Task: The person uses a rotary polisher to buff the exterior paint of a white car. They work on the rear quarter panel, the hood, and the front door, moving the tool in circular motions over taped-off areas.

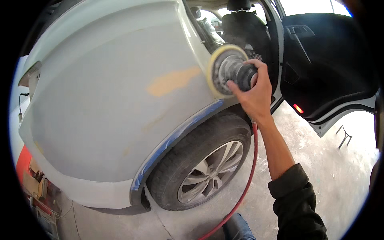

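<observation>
My right hand (256, 90) is wrapped around the dark grip of a round air sander (229, 72) with a yellowish-edged pad. The pad's face is turned toward the rear side panel (108, 96) of a car, near the door opening above the wheel arch; whether it touches cannot be made out. The panel is matte grey, with an orange-tan filler patch (172, 83) left of the sander. Blue masking tape (176, 138) follows the wheel arch. From the sander a red air hose (250, 176) hangs down past my wrist. My left hand is out of sight.
Below the arch sits the rear wheel (210, 172). An open car door (328, 64) stands at the right, with a seat (244, 30) visible inside. A small dark metal stand (344, 137) is on the concrete floor (320, 172). Boxes (36, 184) and clutter lie at the lower left.
</observation>
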`<state>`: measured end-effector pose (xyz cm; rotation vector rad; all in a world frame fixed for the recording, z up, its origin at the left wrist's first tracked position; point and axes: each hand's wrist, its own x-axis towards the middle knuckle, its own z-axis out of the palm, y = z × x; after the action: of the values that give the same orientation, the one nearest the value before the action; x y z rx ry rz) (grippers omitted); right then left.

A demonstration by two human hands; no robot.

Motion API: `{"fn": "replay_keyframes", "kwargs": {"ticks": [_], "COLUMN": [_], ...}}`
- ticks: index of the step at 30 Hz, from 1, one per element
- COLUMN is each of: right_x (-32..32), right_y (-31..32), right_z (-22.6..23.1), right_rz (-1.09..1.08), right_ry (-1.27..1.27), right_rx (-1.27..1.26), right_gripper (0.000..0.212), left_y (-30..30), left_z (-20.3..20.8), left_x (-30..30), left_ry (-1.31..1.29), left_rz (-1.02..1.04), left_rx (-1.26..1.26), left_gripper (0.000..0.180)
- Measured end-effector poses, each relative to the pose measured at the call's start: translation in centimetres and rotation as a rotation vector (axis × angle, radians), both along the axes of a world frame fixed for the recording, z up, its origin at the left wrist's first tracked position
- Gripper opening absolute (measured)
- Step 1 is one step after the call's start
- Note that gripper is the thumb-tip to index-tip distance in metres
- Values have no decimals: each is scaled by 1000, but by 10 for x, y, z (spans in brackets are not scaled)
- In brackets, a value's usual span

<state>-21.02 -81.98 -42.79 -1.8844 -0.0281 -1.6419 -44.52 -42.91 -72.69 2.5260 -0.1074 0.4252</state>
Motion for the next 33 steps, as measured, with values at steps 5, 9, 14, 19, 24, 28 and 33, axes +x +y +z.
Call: {"fn": "replay_keyframes", "kwargs": {"ticks": [5, 9, 14, 19, 24, 28, 33], "right_x": [-7, -15, -12, -8, -47, -46, -47], "right_y": [60, 115, 138, 48, 48, 135, 213], "right_z": [-4, -1, -4, 3, 1, -4, -8], "right_rz": [138, 235, 262, -105, -129, 62, 205], "right_ry": [21, -27, -81, -24, 150, 237, 187], "right_rx": [-81, -219, -382, -60, -108, -311, -626], "right_gripper": [64, 65, 66, 66, 66, 65, 67], "left_y": [4, 16, 13, 34, 39, 47, 48], "left_z": [3, -7, -4, -13, -17, -26, -33], "left_x": [3, 0, -5, -17, -16, -17, -15], "left_ry": [-33, -59, -59, -36, -79, -68, -76], "left_rz": [-54, -38, -44, 21, -87, -120, -116], "left_rx": [22, 34, 26, 11, -63, -125, -109], "left_gripper": [45, 46, 49, 54, 49, 44, 45]}}
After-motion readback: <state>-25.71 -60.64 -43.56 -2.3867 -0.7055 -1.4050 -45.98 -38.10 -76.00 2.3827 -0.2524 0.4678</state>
